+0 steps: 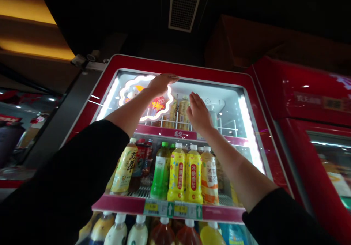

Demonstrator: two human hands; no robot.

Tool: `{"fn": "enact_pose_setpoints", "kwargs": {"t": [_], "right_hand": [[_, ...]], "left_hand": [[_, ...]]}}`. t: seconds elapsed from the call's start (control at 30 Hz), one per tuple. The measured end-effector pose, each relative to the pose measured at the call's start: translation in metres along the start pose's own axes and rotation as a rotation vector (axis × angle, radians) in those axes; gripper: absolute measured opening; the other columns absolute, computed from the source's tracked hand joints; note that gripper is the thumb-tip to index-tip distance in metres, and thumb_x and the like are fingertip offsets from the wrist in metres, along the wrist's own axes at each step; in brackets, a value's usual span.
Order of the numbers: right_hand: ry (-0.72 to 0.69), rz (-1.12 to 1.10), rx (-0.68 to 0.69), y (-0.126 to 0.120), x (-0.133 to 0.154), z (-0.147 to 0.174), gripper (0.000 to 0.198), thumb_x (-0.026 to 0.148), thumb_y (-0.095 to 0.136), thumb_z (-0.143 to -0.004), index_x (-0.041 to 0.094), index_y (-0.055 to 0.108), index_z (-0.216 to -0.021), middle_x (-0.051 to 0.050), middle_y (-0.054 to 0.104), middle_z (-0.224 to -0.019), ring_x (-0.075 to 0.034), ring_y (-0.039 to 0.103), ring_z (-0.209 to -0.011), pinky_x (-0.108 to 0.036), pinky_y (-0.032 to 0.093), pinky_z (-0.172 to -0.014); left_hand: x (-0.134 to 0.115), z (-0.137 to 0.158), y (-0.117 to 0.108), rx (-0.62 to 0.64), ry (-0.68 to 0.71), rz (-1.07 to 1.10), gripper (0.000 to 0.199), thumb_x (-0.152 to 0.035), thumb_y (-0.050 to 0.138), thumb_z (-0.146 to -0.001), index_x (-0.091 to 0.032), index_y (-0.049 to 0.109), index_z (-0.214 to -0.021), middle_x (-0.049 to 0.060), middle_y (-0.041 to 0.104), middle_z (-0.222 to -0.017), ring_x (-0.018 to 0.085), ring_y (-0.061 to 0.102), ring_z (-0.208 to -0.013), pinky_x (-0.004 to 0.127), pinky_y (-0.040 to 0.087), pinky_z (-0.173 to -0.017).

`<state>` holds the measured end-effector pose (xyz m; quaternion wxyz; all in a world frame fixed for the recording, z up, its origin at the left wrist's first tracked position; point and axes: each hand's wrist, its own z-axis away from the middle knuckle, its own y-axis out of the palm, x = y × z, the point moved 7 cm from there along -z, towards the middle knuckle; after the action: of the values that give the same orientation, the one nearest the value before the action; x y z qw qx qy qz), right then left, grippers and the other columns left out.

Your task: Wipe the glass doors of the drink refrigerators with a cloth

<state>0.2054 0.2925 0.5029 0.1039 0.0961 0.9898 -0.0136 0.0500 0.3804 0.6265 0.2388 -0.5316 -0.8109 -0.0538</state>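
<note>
Left hand (163,83): arm climbing from lower left, wrist bent; fingers together, straight, pointing right across the top edge of the glass (204,89). Unclenched, nothing seen in its grasp.
Right hand (199,115): arm slanting in from lower right, held a little lower; fingers together, pointing up and leftward before the glass. Released, nothing seen in its grasp.
Contact: whether either hand touches the glass, cannot tell; palms largely hidden.
Sleeves: two, black; left sleeve (79,168) covers much of the lower left, right sleeve (276,215) the lower right. Both run out of view.
Fridge (210,74): one, red-framed, straight ahead behind both hands; lit front faces the person. Long axis upright, appearing to lean back from below; base cut off.
Sign (158,104): wavy, glowing outline, partly behind the left forearm; on the glass or reflected, cannot tell.
Top rack: bottles (183,109), upright, partly covered by the right hand and wire rail.
Middle shelf: green bottle (161,173), two yellow bottles (177,175), orange-labelled bottle (210,175), all upright; labels forward.
Bottom row: caps and shoulders (162,233) only; remainder cut off.
Second fridge (298,91): red, at right, blurred, cut by the edge.
</note>
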Motion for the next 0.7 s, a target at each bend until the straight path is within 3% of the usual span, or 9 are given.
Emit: {"fn": "enact_pose_setpoints", "kwargs": {"t": [0.13, 0.27, 0.43, 0.57, 0.7], "right_hand": [[-0.029, -0.03, -0.001, 0.004, 0.003, 0.007, 0.073, 0.022, 0.033, -0.104, 0.014, 0.042, -0.176, -0.009, 0.046, -0.181, -0.029, 0.037, -0.172, -0.054, 0.031, -0.144], [-0.042, -0.076, 0.03, -0.001, 0.0, 0.007, 0.072, 0.018, 0.032, -0.104, 0.008, 0.045, -0.173, -0.012, 0.046, -0.181, -0.029, 0.038, -0.171, -0.049, 0.033, -0.144], [-0.107, -0.118, 0.1, -0.009, -0.01, 0.014, 0.071, 0.018, 0.033, -0.104, 0.011, 0.046, -0.173, -0.009, 0.045, -0.181, -0.029, 0.038, -0.171, -0.05, 0.036, -0.143], [-0.13, -0.106, 0.086, -0.012, -0.012, 0.026, 0.07, 0.021, 0.032, -0.106, 0.015, 0.045, -0.175, -0.006, 0.044, -0.182, -0.029, 0.038, -0.171, -0.052, 0.036, -0.143], [-0.063, -0.052, 0.025, -0.017, -0.015, 0.031, 0.07, 0.019, 0.034, -0.104, 0.005, 0.048, -0.171, -0.013, 0.046, -0.18, -0.03, 0.039, -0.171, -0.05, 0.035, -0.143]], "left_hand": [[-0.019, -0.023, 0.02, -0.055, -0.055, -0.018, 0.077, 0.004, 0.044, -0.089, -0.028, 0.071, -0.154, 0.0, 0.067, -0.164, 0.019, 0.058, -0.158, 0.038, 0.042, -0.137], [-0.046, -0.013, 0.035, 0.014, 0.036, -0.018, 0.078, 0.005, 0.042, -0.088, -0.021, 0.069, -0.157, 0.004, 0.063, -0.169, 0.02, 0.055, -0.161, 0.037, 0.04, -0.138], [-0.046, 0.0, 0.029, 0.078, 0.06, -0.014, 0.085, 0.007, 0.04, -0.084, -0.029, 0.069, -0.156, -0.003, 0.063, -0.168, 0.014, 0.056, -0.159, 0.03, 0.039, -0.137], [-0.046, -0.019, 0.034, 0.02, -0.022, -0.051, 0.082, 0.005, 0.041, -0.087, -0.028, 0.069, -0.156, -0.003, 0.064, -0.167, 0.015, 0.055, -0.16, 0.032, 0.038, -0.138], [-0.056, -0.033, 0.046, -0.039, -0.081, -0.064, 0.077, 0.002, 0.041, -0.091, -0.027, 0.069, -0.157, -0.001, 0.063, -0.168, 0.018, 0.055, -0.16, 0.034, 0.041, -0.137]]}}
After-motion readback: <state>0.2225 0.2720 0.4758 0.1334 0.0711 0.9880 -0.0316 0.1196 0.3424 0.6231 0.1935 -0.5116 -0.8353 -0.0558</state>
